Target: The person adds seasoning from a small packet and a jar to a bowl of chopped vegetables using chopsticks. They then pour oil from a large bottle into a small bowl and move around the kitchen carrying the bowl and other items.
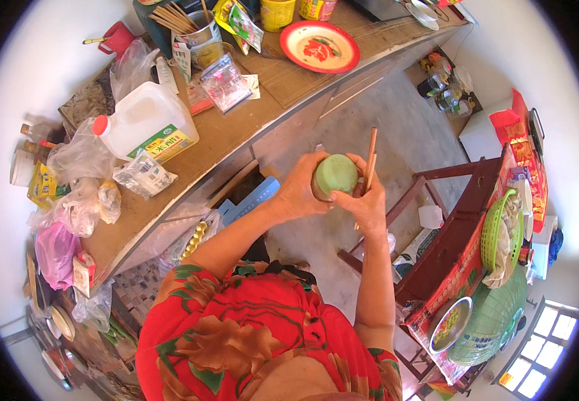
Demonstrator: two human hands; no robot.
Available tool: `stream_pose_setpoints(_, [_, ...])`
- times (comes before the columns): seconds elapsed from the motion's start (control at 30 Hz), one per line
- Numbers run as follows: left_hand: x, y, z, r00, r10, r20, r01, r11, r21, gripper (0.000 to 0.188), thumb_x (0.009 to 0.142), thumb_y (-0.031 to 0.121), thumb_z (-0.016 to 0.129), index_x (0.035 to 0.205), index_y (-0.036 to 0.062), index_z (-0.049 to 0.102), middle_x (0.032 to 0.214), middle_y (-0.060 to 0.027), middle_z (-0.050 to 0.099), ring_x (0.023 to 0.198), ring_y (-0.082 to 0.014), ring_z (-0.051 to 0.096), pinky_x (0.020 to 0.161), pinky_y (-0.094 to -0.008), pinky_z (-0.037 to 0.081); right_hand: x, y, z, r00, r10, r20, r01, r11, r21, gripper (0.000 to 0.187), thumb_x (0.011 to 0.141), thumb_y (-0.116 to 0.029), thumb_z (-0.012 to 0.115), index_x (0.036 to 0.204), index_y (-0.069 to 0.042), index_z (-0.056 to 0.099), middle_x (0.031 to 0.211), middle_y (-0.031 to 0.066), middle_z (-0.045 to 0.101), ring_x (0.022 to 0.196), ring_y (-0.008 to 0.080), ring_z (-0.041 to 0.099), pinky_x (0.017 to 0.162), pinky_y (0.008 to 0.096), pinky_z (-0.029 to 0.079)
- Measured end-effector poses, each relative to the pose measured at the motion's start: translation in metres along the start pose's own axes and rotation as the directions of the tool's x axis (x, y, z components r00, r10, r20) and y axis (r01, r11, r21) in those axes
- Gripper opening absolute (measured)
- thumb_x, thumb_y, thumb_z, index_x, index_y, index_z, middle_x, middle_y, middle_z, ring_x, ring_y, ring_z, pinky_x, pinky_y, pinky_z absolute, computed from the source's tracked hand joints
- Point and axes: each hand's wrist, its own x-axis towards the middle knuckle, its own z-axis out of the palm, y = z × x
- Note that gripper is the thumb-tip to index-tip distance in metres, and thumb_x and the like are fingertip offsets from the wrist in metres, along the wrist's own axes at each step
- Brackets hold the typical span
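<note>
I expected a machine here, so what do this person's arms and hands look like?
The left hand and right hand wear no gloves; the forearms are bare, without cables. The red top has short sleeves, with brown flowers and green leaves.

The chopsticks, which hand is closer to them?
Right. The right hand holds the chopsticks; the left hand is farther away, to their left, gripping the left side of the green-topped jar.
</note>
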Motion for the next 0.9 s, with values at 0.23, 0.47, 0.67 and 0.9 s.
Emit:
stream_pose_setpoints(0.23, [-0.010, -0.004, 0.021, 0.998, -0.022, -0.057, 0.025, 0.999, 0.044, 0.078, 0.052, 0.015, 0.078, 0.119, 0.0036, 0.041, 0.111, -0.0168, 0.049, 0.106, -0.0336, 0.046, 0.090, -0.0400, 0.040, -0.023, 0.002, -0.007, 0.990, -0.069, -0.119, 0.017, 0.921, -0.389, 0.070, 0.057, -0.016, 0.082, 0.118, 0.001, 0.051, 0.092, 0.0002, 0.053, 0.067, 0.0055, 0.044, 0.055, 0.0213, 0.038])
stream_pose_setpoints(0.47, [0.052, -0.067, -0.018, 0.878, 0.026, -0.478, 0.116, 0.957, 0.265, 0.089, 0.048, 0.021, 0.081, 0.122, -0.0013, 0.038, 0.113, -0.0155, 0.049, 0.104, -0.0272, 0.050, 0.092, -0.0381, 0.039, -0.096, 0.039, -0.063, 0.909, -0.358, -0.215, 0.299, 0.917, -0.263, 0.027, 0.092, -0.023, 0.050, 0.091, 0.002, 0.059, 0.089, 0.0084, 0.056, 0.065, 0.0108, 0.048, 0.056, 0.0238, 0.039])
stream_pose_setpoints(0.67, [0.129, -0.104, -0.059, 0.944, 0.044, -0.328, -0.020, 0.997, 0.077, 0.076, 0.049, 0.021, 0.083, 0.113, 0.0021, 0.046, 0.101, -0.0131, 0.054, 0.092, -0.0269, 0.052, 0.087, -0.0383, 0.040, -0.158, 0.030, -0.103, 0.738, -0.444, -0.508, 0.248, 0.879, -0.408, 0.055, 0.095, -0.045, 0.030, 0.072, -0.001, 0.053, 0.093, 0.0138, 0.053, 0.078, 0.0196, 0.053, 0.075, 0.0334, 0.043])
stream_pose_setpoints(0.9, [0.146, -0.151, -0.069, 0.860, 0.271, -0.433, -0.082, 0.910, 0.406, 0.072, 0.056, 0.023, 0.086, 0.113, -0.0041, 0.050, 0.105, -0.0147, 0.059, 0.093, -0.0268, 0.057, 0.087, -0.0378, 0.044, -0.237, 0.029, -0.128, 0.736, -0.049, -0.675, 0.002, 0.998, -0.070, 0.015, 0.092, -0.011, 0.045, 0.085, -0.002, 0.055, 0.080, 0.0081, 0.056, 0.055, 0.0112, 0.048, 0.053, 0.0260, 0.041])
